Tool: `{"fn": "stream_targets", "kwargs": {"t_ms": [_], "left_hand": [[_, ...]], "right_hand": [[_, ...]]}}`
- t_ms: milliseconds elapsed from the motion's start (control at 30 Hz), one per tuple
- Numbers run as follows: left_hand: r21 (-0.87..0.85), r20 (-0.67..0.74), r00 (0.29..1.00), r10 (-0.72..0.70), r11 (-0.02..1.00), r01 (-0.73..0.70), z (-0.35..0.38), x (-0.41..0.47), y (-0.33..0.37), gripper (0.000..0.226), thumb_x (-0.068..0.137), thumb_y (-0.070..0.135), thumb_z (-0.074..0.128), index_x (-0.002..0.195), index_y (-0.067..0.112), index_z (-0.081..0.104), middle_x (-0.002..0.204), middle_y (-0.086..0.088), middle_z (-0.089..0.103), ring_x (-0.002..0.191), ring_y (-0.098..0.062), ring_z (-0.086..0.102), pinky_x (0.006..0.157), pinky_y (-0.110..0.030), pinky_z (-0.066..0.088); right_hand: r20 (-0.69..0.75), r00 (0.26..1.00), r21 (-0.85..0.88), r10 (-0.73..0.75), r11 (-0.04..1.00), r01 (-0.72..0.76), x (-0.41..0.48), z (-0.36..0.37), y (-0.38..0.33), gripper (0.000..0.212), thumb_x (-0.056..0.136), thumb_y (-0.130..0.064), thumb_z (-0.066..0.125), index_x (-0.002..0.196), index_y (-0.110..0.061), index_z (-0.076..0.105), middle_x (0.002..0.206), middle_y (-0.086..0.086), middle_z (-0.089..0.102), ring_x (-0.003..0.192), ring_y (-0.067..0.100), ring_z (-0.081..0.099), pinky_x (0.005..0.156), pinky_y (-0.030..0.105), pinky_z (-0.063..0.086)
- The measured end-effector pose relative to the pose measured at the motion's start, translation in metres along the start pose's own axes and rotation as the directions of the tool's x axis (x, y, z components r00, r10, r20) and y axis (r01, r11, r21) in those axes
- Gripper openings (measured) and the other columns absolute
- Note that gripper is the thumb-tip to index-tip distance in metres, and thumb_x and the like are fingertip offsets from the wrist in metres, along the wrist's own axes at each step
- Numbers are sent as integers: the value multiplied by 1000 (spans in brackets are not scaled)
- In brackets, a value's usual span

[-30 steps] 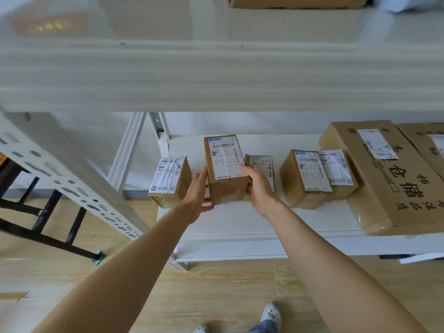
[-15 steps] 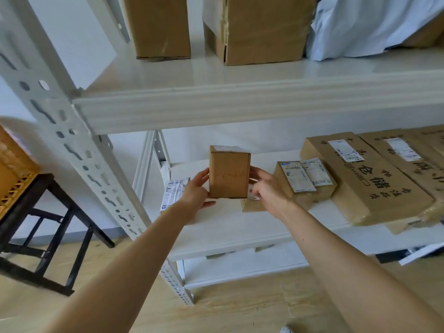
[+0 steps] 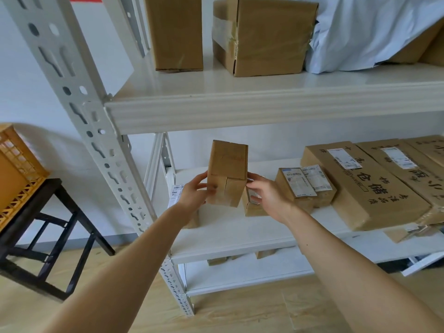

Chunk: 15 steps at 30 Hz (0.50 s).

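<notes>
A small brown cardboard box is held upright in the air in front of the middle shelf of a white metal rack. My left hand grips its left side with thumb and fingers. My right hand touches the box's lower right edge with its fingertips. The box's plain taped side faces me; its label is hidden. Behind the hands, two small labelled parcels sit on the shelf, mostly hidden.
Labelled parcels and large flat cartons fill the shelf's right part. The upper shelf carries two brown boxes and a white bag. A rack upright stands left; an orange crate sits on a black stool.
The box has been lifted off the shelf and turned, so its label no longer faces me. My view has tilted up, bringing the upper shelf's boxes into sight.
</notes>
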<state>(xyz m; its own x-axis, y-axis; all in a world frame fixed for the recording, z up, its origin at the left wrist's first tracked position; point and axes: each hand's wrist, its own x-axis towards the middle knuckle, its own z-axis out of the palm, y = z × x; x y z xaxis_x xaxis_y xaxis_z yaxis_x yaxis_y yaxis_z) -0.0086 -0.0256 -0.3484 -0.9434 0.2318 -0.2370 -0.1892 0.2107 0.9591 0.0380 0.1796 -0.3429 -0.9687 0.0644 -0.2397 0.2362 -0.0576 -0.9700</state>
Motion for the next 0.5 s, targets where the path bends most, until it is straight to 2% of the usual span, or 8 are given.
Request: {"fn": "stream_targets", "kwargs": {"t_ms": [67,133,200,233,300,367,433,500], "left_hand": [[-1,0,1000,-6,1000,6,1,-2,2,49,93,21,70,139,28,54,127,-7,63,118,-26,60,106,-44,46],[-8,-17,1000,-20,1000,20,4,-3,5,49,92,39,68,136,26,52,123,-4,62,117,-25,57,108,-45,42],[-17,-41,999,-26,1000,25,6,-3,6,45,94,47,63,131,23,54,117,1,59,114,-22,52,108,-43,38],[-19,-40,999,-24,1000,23,8,-3,5,42,95,49,60,128,23,55,119,3,58,114,-20,50,106,-41,36],[-25,10,1000,-14,1000,15,10,-5,4,37,97,51,55,123,26,56,131,4,56,116,-18,48,102,-38,33],[-38,65,998,-20,999,23,12,-9,5,35,94,60,53,117,34,56,139,-3,55,127,-29,50,109,-45,35],[-44,103,994,-29,998,33,12,-9,7,37,90,67,52,113,39,56,143,-16,50,137,-45,40,113,-55,32],[-54,112,993,-43,997,49,10,-7,8,34,95,64,47,116,39,55,137,-16,54,130,-44,48,103,-49,43]], "right_hand": [[-15,1000,43,21,999,-20,1,-1,1,25,98,-20,47,113,-25,66,126,-5,65,132,16,49,113,39,29],[-24,999,68,42,997,-40,3,0,2,18,96,-29,54,109,-24,66,130,-1,64,129,18,51,109,38,33],[-26,999,88,47,995,-44,3,3,3,26,91,-33,62,113,-20,64,121,1,67,116,21,59,96,35,42],[-33,999,99,43,994,-39,2,6,2,27,92,-32,64,115,-18,61,114,1,68,107,21,62,89,34,46],[-72,997,94,31,995,-24,0,10,1,27,95,-30,63,118,-16,56,111,3,69,101,20,66,82,36,53],[-114,993,65,33,998,-26,0,10,3,27,96,-34,62,117,-17,56,113,4,68,100,21,67,79,38,55],[-119,991,51,55,997,-49,-1,9,4,28,99,-42,56,115,-19,58,111,2,69,102,22,67,87,44,56],[-119,989,50,92,995,-87,1,6,6,34,101,-49,47,117,-23,60,110,0,70,103,21,67,96,45,53]]}}
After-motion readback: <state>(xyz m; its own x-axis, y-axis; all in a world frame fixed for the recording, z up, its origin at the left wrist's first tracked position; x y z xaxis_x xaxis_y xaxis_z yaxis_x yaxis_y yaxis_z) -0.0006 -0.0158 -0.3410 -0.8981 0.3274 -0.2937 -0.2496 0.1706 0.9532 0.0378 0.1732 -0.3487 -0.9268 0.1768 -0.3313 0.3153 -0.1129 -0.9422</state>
